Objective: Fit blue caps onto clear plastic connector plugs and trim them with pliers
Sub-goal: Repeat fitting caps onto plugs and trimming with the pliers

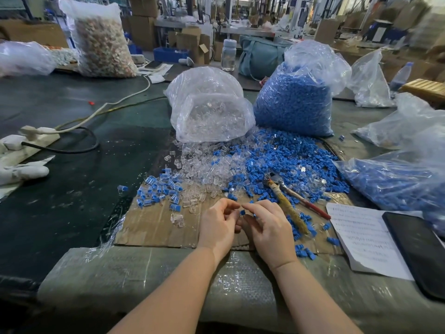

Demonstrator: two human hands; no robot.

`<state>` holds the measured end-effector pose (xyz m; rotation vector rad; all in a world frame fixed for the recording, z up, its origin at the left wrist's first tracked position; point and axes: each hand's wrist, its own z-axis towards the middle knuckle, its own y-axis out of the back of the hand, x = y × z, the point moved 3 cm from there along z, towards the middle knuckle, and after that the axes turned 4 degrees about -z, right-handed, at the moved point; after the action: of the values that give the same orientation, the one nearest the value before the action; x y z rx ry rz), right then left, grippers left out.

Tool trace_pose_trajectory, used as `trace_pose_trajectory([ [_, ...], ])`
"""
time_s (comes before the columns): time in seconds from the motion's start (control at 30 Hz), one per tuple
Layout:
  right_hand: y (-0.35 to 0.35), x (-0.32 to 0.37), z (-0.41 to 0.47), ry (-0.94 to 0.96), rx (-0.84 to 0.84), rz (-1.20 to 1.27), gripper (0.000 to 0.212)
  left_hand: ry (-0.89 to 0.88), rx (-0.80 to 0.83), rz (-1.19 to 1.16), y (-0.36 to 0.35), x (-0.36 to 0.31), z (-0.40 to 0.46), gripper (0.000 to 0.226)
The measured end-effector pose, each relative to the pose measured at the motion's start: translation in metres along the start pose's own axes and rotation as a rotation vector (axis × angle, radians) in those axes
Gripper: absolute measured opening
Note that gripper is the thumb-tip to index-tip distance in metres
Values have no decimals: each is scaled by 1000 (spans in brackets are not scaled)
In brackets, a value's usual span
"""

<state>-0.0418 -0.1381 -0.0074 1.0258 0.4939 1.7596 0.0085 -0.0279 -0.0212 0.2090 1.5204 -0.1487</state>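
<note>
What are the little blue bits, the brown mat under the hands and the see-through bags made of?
The blue caps look like moulded plastic, matte and evenly coloured. The brown mat seems to be corrugated cardboard: dull, creased, with ragged edges. The bags look like thin plastic film, glossy, crinkled and see-through.

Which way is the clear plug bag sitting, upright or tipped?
Tipped. The clear bag lies on its side, mouth toward the person, plugs spilled onto the table. The blue bag beside it stands upright.
</note>
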Motion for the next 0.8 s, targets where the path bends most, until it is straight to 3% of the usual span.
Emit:
trace_pose_trajectory([
  [0.57, -1, -2, -2, -6, 5, -1, 17, -9, 5, 25, -1, 1, 0, 25],
  [0.8, -1, 0, -1, -19, 11, -8, 24, -2, 1, 1, -2, 5, 3, 23],
])
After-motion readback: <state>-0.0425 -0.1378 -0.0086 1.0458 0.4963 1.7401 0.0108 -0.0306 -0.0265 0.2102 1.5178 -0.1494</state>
